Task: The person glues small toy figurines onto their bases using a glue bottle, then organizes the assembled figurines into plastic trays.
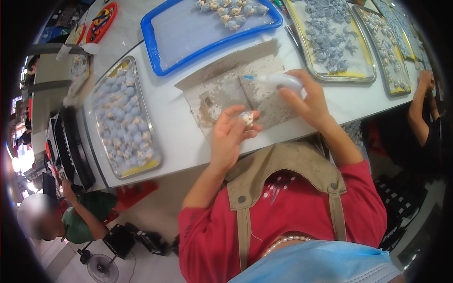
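Note:
My left hand [225,137] pinches a small doll-like figurine head [247,118], pale-faced with a bluish-grey top, between thumb and fingers. In my right hand [309,101] is a white squeeze bottle [283,81] lying on its side, its thin blue tip pointing left. The bottle hangs over a worn, stained cardboard sheet [271,106], apart from the figurine head. The left hand is at the sheet's near edge.
A metal tray [144,167] of bluish-grey figurine pieces lies left. Behind the cardboard stands a blue tray [174,35] with figurine heads. Right are trays of grey parts [332,42] and small heads [384,40]. People sit left [82,219] and right [424,113].

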`<state>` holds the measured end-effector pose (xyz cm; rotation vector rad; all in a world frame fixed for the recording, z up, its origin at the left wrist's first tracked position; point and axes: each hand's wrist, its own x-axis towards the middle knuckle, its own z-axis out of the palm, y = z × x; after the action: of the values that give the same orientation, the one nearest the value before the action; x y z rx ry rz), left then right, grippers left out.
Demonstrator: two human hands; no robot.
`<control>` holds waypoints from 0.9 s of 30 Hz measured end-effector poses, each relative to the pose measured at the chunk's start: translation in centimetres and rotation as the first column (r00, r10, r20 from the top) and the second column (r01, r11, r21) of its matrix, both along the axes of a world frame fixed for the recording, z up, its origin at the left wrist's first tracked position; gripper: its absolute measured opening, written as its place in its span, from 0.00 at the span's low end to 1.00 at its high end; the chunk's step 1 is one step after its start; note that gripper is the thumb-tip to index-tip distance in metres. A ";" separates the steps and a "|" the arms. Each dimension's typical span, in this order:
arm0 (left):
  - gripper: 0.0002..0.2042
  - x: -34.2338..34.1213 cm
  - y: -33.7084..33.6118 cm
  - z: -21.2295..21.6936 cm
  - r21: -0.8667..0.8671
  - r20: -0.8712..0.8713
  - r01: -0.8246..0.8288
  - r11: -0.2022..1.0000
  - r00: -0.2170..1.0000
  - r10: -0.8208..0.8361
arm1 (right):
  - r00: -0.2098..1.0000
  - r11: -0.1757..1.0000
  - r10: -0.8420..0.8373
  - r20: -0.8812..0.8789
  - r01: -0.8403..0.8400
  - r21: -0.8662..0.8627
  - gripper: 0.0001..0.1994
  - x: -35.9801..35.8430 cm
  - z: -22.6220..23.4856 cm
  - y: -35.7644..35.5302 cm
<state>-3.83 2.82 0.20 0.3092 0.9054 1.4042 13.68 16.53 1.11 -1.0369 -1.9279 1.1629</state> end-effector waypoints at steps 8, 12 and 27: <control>0.18 2.2 -0.6 -0.7 0.048 -0.207 -0.062 0.997 0.976 0.071 | 0.996 0.989 0.040 -0.077 -0.028 0.147 0.19 2.8 2.2 -2.0; 0.17 2.9 -0.8 -0.2 0.078 -0.330 -0.080 0.994 0.938 0.101 | 0.997 0.882 0.047 0.061 -0.071 0.465 0.17 3.1 3.7 -2.6; 0.18 3.3 -1.3 0.1 0.101 -0.366 -0.102 0.990 0.921 0.132 | 0.988 0.829 0.079 0.130 -0.137 0.542 0.16 2.3 4.4 -3.7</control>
<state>-0.51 1.55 0.30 0.6066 1.1950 1.5231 16.00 12.87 5.48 -0.6841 -2.2375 0.5433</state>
